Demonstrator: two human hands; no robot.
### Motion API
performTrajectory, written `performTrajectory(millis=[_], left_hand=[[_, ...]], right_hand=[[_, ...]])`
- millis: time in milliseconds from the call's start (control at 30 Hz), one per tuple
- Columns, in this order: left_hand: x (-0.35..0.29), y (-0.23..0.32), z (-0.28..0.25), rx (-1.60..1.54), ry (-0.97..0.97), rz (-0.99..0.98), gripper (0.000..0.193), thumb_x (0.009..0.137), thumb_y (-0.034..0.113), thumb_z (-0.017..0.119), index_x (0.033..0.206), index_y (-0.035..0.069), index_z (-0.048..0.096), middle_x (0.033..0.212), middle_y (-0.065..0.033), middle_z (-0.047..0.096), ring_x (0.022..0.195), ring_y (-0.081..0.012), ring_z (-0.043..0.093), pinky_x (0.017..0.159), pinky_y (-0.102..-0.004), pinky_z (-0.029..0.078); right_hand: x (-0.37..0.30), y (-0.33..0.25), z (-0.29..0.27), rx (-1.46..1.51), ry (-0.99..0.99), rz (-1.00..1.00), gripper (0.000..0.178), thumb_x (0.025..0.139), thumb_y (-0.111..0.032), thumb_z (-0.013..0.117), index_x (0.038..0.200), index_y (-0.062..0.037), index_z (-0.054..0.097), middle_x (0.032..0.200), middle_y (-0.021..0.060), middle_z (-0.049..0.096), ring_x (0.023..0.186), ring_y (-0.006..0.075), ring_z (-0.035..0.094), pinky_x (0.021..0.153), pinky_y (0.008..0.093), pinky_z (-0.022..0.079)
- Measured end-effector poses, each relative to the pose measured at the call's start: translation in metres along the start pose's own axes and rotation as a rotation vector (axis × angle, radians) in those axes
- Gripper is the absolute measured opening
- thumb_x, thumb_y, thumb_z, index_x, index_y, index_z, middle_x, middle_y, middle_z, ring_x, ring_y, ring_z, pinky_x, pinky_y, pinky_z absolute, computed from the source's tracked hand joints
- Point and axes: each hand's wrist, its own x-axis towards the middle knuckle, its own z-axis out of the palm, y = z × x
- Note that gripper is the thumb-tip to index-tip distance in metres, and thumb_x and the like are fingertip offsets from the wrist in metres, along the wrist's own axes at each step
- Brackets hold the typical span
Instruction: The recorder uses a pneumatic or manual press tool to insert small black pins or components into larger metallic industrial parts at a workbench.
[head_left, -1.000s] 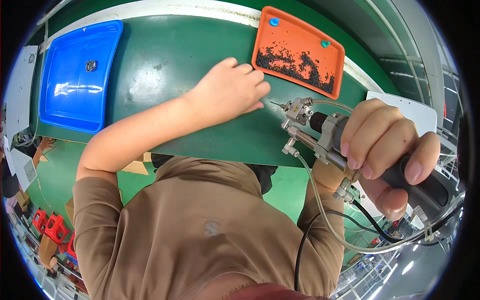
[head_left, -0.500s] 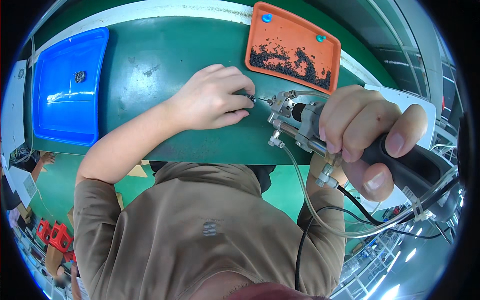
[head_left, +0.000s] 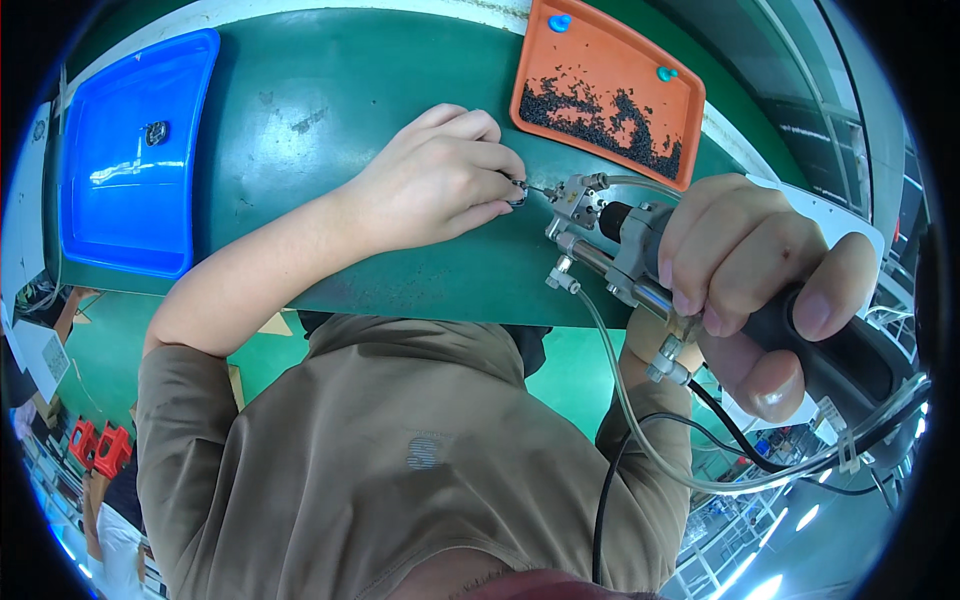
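My left hand (head_left: 445,180) rests low over the green table, its thumb and fingers pinched on a small dark metallic part (head_left: 519,194). Most of that part is hidden by the fingertips. Gripped in my right hand (head_left: 740,250) is a power screwdriver (head_left: 850,345) with a black body, a metal front end and hoses. Its thin bit (head_left: 541,190) points left and meets the edge of the small part, or nearly so; I cannot tell if they touch.
An orange tray (head_left: 570,60) with many tiny black screws and two small coloured pieces lies at the far right. At the left, a blue tray (head_left: 125,220) holds one small dark part (head_left: 156,133). A clear hose (head_left: 640,435) and black cable loop near my right arm.
The gap between the bit and the part in my left hand has narrowed. Both hands keep their grips. The view has shifted slightly, and more of another person shows at the lower left.
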Motion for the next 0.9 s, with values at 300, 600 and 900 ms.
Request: performTrajectory(millis=[300, 600, 900], left_hand=[[-0.002, 0.002, 0.005, 0.003, 0.003, -0.005, 0.014, 0.079, 0.015, 0.078, 0.091, 0.008, 0.078, 0.106, 0.0025, 0.070, 0.098, -0.0216, 0.058, 0.093, -0.0381, 0.046], [-0.003, -0.008, -0.003, 0.002, 0.005, 0.012, 0.015, 0.078, 0.014, 0.079, 0.092, 0.008, 0.078, 0.106, 0.0017, 0.070, 0.101, -0.0223, 0.059, 0.093, -0.0389, 0.047], [0.002, -0.003, 0.013, -0.005, 0.022, 0.104, 0.013, 0.082, 0.026, 0.076, 0.084, 0.012, 0.074, 0.097, 0.0020, 0.066, 0.100, -0.0203, 0.059, 0.091, -0.0399, 0.047]], right_hand=[[-0.005, 0.000, 0.001, -0.013, -0.007, 0.010, 0.034, 0.092, -0.029, 0.066, 0.115, -0.0173, 0.044, 0.075, -0.0002, 0.059, 0.059, 0.0149, 0.060, 0.055, 0.0303, 0.049], [0.003, 0.005, 0.004, -0.052, -0.025, 0.052, 0.033, 0.093, -0.030, 0.066, 0.113, -0.0170, 0.044, 0.074, -0.0006, 0.057, 0.058, 0.0152, 0.059, 0.053, 0.0307, 0.048], [0.003, 0.010, 0.052, -0.097, 0.441, 0.015, 0.034, 0.089, -0.020, 0.074, 0.090, -0.0119, 0.042, 0.056, 0.0002, 0.047, 0.046, 0.0163, 0.047, 0.046, 0.0309, 0.040]])
